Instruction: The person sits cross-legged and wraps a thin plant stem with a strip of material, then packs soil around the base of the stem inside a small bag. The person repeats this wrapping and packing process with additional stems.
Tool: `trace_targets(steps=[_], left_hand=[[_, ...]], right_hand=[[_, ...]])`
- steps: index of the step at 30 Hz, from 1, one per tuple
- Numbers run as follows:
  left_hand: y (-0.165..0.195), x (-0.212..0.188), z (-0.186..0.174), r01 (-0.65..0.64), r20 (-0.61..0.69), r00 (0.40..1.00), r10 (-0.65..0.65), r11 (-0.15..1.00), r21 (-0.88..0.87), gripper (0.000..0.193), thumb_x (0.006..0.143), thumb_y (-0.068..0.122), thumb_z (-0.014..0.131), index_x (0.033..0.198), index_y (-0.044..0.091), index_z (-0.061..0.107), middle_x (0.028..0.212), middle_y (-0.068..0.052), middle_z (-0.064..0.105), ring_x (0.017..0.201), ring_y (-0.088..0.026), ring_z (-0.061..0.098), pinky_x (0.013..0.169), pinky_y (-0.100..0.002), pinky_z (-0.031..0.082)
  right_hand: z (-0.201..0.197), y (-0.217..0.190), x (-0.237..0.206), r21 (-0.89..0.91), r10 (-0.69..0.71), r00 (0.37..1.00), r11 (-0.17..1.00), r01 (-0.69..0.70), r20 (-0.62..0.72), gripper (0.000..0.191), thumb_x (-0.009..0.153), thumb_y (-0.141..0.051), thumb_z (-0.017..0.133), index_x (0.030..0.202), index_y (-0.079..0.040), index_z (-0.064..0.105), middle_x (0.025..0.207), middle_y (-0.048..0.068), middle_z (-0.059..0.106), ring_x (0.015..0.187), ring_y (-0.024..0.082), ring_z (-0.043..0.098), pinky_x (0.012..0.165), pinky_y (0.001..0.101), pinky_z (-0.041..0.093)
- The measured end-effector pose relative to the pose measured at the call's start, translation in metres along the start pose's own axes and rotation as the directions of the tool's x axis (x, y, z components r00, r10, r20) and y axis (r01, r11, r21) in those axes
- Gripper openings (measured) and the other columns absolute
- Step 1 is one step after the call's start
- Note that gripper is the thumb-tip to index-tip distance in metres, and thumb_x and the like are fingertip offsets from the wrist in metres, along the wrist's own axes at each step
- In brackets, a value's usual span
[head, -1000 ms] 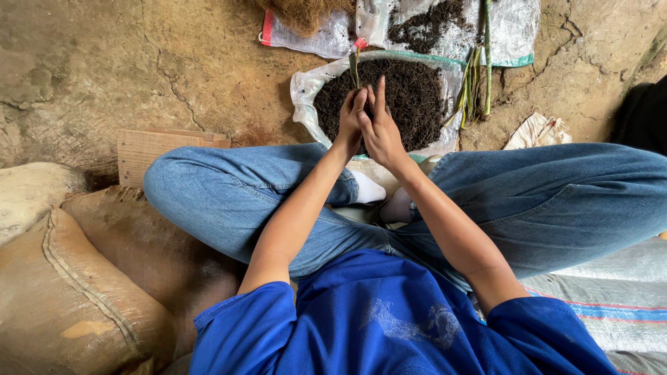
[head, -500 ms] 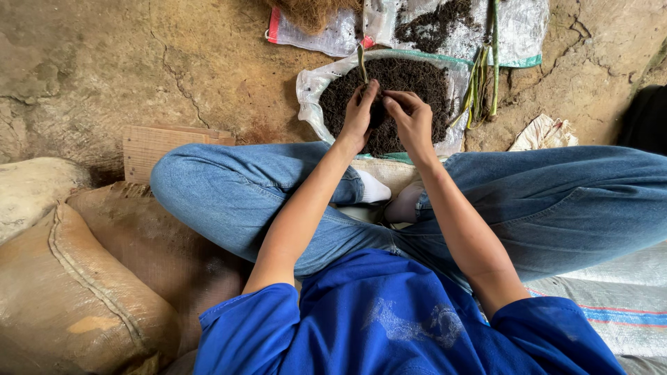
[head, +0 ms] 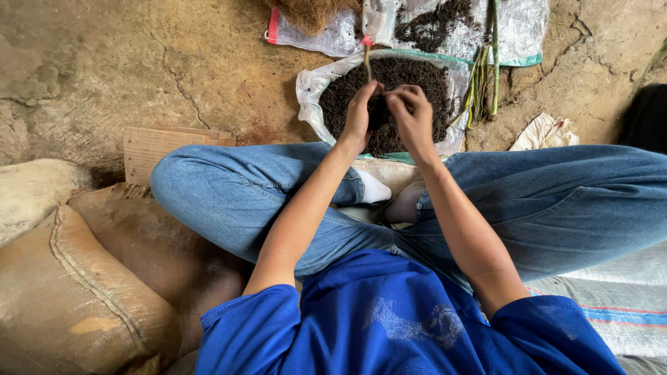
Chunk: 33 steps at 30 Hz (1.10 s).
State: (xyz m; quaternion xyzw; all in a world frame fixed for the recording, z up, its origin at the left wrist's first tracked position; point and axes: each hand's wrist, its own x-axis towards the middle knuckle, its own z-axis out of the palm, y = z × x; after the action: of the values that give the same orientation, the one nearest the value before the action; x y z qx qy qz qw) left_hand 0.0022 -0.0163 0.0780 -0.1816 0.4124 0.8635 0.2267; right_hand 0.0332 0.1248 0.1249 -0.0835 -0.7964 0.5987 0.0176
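Left hand [head: 359,111] pinches a thin, likely brittle cutting [head: 367,64] low on its stem; right hand [head: 411,111] cups loose, crumbly soil [head: 396,87].

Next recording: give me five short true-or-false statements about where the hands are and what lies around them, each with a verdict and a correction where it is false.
1. Both hands are over the white sack of dark soil. True.
2. The left hand is at a thin upright stem. True.
3. The right hand rests on the person's knee. False: it is over the soil, fingers curled, close beside the left hand.
4. A bundle of green stalks lies to the right of the sack. True.
5. The wooden board lies on top of the soil. False: it lies on the ground to the left, beside the person's knee in blue jeans.
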Motion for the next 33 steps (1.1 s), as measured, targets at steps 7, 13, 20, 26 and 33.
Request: trace_targets(steps=[7, 13, 20, 26, 33], left_hand=[[-0.008, 0.006, -0.008, 0.041, -0.136, 0.991, -0.016, 0.982, 0.183, 0.023, 0.097, 0.032, 0.068, 0.1, 0.008, 0.068, 0.078, 0.001, 0.061, 0.064, -0.012, 0.061, 0.057, -0.028, 0.051], [-0.023, 0.012, -0.014, 0.043, -0.161, 0.987, 0.004, 0.958, 0.285, 0.025, 0.096, 0.033, 0.068, 0.1, 0.008, 0.068, 0.075, 0.0, 0.058, 0.063, -0.012, 0.056, 0.054, -0.031, 0.047], [-0.017, 0.001, -0.01, 0.023, -0.224, 0.972, 0.063, 0.932, 0.361, 0.035, 0.094, 0.035, 0.07, 0.108, 0.003, 0.072, 0.087, -0.001, 0.069, 0.081, -0.014, 0.062, 0.076, -0.035, 0.05], [-0.012, 0.002, -0.007, 0.052, -0.271, 0.956, 0.111, 0.847, 0.528, 0.047, 0.093, 0.041, 0.071, 0.123, 0.004, 0.071, 0.108, -0.006, 0.073, 0.107, -0.017, 0.06, 0.106, -0.037, 0.039], [-0.011, 0.0, 0.0, 0.024, -0.265, 0.957, 0.117, 0.88, 0.475, 0.046, 0.092, 0.04, 0.074, 0.123, 0.008, 0.065, 0.109, -0.002, 0.069, 0.105, -0.014, 0.059, 0.097, -0.033, 0.04]], right_hand=[[-0.026, -0.023, 0.015, -0.261, -0.105, 0.99, 0.957, 0.125, 0.09, 0.022, 0.102, -0.015, 0.066, 0.119, -0.002, 0.073, 0.112, 0.011, 0.067, 0.099, 0.021, 0.07, 0.088, 0.0355, 0.059], [-0.05, -0.118, 0.003, -0.709, 0.051, 0.901, 0.637, 0.302, 0.43, 0.029, 0.095, -0.028, 0.074, 0.105, -0.001, 0.074, 0.099, 0.017, 0.066, 0.089, 0.034, 0.068, 0.079, 0.0464, 0.055], [-0.07, -0.303, -0.039, -0.632, -0.144, 0.796, 0.532, 0.563, 0.588, 0.036, 0.084, -0.034, 0.078, 0.098, -0.002, 0.07, 0.096, 0.014, 0.064, 0.096, 0.035, 0.065, 0.071, 0.0464, 0.053], [-0.064, -0.417, -0.093, -0.619, -0.271, 0.683, 0.291, 0.73, 0.678, 0.022, 0.089, -0.022, 0.065, 0.095, -0.002, 0.07, 0.093, 0.009, 0.061, 0.091, 0.025, 0.064, 0.05, 0.0323, 0.049], [-0.073, -0.438, -0.097, -0.631, -0.317, 0.715, 0.336, 0.699, 0.623, 0.032, 0.085, -0.018, 0.064, 0.111, -0.003, 0.074, 0.105, 0.013, 0.07, 0.083, 0.02, 0.068, 0.049, 0.0277, 0.046]])
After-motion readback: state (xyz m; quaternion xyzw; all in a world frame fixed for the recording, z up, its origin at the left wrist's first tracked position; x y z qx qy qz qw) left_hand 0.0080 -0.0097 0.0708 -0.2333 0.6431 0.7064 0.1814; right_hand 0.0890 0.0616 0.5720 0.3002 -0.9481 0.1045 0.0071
